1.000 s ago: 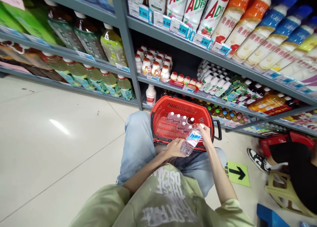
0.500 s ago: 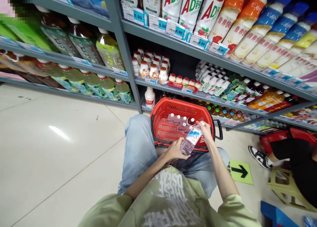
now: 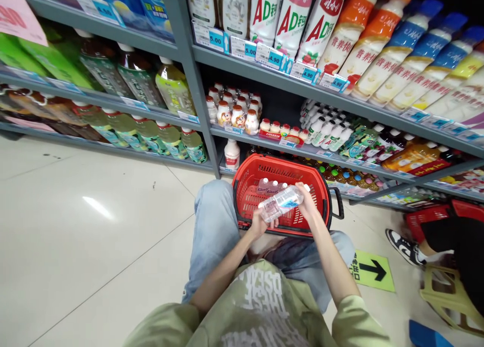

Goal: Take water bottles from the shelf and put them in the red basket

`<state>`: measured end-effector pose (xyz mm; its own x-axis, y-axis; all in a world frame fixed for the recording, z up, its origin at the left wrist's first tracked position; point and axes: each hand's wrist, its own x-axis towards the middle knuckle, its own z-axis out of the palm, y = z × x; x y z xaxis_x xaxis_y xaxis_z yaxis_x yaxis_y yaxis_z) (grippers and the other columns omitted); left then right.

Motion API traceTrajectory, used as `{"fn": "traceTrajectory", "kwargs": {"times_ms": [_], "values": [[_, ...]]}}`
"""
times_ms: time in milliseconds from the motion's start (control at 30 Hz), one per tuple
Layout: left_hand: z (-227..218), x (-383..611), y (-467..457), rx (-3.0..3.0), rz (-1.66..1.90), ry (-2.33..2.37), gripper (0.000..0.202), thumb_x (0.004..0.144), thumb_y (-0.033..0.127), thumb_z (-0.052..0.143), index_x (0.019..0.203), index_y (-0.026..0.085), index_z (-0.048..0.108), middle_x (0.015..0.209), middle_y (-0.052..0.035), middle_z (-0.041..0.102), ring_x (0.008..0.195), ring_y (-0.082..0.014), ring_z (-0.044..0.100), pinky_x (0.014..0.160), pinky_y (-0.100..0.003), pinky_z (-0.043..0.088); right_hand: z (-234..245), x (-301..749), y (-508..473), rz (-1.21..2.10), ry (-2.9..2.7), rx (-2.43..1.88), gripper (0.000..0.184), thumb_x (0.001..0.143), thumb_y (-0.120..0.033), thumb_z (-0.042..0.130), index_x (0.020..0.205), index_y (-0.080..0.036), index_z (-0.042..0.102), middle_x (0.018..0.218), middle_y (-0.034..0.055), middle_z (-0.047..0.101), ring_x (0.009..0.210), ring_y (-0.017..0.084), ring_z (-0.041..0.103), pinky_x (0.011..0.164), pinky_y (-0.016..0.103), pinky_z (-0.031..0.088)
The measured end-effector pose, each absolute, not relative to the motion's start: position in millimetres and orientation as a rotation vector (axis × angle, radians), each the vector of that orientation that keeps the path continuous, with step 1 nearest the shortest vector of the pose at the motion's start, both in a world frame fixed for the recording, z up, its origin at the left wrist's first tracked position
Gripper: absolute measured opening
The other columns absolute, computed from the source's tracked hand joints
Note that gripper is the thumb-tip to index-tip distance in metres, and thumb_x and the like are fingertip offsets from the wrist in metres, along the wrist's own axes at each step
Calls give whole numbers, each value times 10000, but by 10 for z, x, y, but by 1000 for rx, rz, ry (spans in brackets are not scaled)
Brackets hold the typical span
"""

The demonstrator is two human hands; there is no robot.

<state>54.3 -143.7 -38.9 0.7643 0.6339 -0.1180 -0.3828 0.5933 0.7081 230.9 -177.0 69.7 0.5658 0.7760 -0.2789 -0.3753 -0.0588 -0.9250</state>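
I hold a clear plastic bottle [image 3: 279,203] with a blue label sideways between both hands, over a red shopping basket [image 3: 321,188] that rests by my knees. My left hand [image 3: 258,223] grips the bottle's base end. My right hand [image 3: 308,206] closes round its cap end. Several more bottles [image 3: 269,186] with pink liquid lie inside the basket behind the one I hold.
Grey shelving [image 3: 196,79] packed with drink bottles and price tags stands right ahead. Another person's shoe [image 3: 401,245] and leg, a yellow-green stool [image 3: 446,299] and a second red basket [image 3: 438,217] are at the right. A green arrow sticker [image 3: 372,270] lies on the tiled floor.
The bottle has turned from steeply tilted to nearly level and risen over the basket. Both hands moved up and forward with it; the view shifted slightly.
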Motion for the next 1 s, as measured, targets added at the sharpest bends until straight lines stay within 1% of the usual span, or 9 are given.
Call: {"fn": "traceTrajectory", "kwargs": {"times_ms": [67, 167, 333, 500, 567, 733, 833, 933, 1000], "values": [[-337, 508, -1383, 517, 657, 447, 584, 855, 735, 399, 724, 212, 622, 374, 20, 411, 447, -183, 490, 526, -303, 447, 662, 2198, -1700, 969, -382, -1343, 419, 667, -485, 823, 776, -252, 492, 731, -39, 608, 669, 154, 589, 637, 264, 480], [-225, 436, -1334, 238, 641, 480, 550, 871, 706, 483, 659, 214, 605, 329, 39, 319, 434, -168, 447, 515, -276, 447, 676, 2052, -1577, 962, -381, -1407, 418, 687, -504, 797, 776, -253, 474, 681, -50, 552, 616, 145, 548, 572, 255, 450], [-123, 374, -1346, 172, 631, 537, 648, 864, 804, 452, 723, 207, 661, 381, 33, 358, 485, -184, 498, 554, -302, 500, 765, 1966, -1447, 951, -375, -1472, 415, 671, -488, 804, 789, -251, 484, 653, -61, 535, 573, 138, 521, 489, 241, 385], [-158, 392, -1374, 194, 669, 464, 620, 875, 764, 469, 686, 197, 632, 359, 13, 375, 494, -190, 508, 558, -298, 479, 744, 1996, -1500, 951, -399, -1454, 413, 673, -472, 819, 774, -256, 482, 623, -73, 519, 544, 128, 492, 501, 249, 387], [-191, 412, -1385, 240, 686, 446, 592, 874, 738, 484, 736, 186, 648, 378, 5, 424, 510, -205, 539, 564, -314, 481, 714, 2026, -1557, 947, -402, -1442, 394, 692, -471, 812, 776, -254, 495, 624, -72, 528, 543, 125, 492, 521, 252, 403], [-298, 502, -1412, 349, 703, 437, 563, 852, 693, 535, 990, 163, 665, 666, -40, 682, 495, -169, 542, 526, -301, 450, 664, 2159, -1679, 943, -349, -1413, 354, 683, -471, 819, 768, -238, 566, 699, -42, 640, 614, 151, 587, 606, 277, 468], [-378, 568, -1433, 443, 687, 404, 615, 821, 730, 558, 1024, 156, 650, 778, -91, 722, 628, -222, 635, 496, -292, 429, 623, 2235, -1703, 982, -271, -1394, 327, 657, -446, 834, 790, -229, 629, 714, -29, 687, 628, 169, 615, 620, 290, 479], [-454, 609, -1468, 605, 691, 389, 637, 817, 742, 569, 995, 135, 650, 819, -122, 724, 724, -261, 672, 609, -349, 525, 558, 2271, -1699, 977, -241, -1399, 321, 689, -473, 792, 842, -217, 671, 746, -14, 710, 641, 182, 619, 617, 301, 484], [-488, 613, -1504, 724, 694, 392, 651, 785, 677, 694, 1121, 121, 649, 954, -129, 742, 801, -261, 692, 734, -382, 573, 521, 2284, -1695, 941, -251, -1399, 321, 715, -484, 758, 865, -210, 683, 794, -6, 724, 684, 183, 632, 650, 300, 500]]}}
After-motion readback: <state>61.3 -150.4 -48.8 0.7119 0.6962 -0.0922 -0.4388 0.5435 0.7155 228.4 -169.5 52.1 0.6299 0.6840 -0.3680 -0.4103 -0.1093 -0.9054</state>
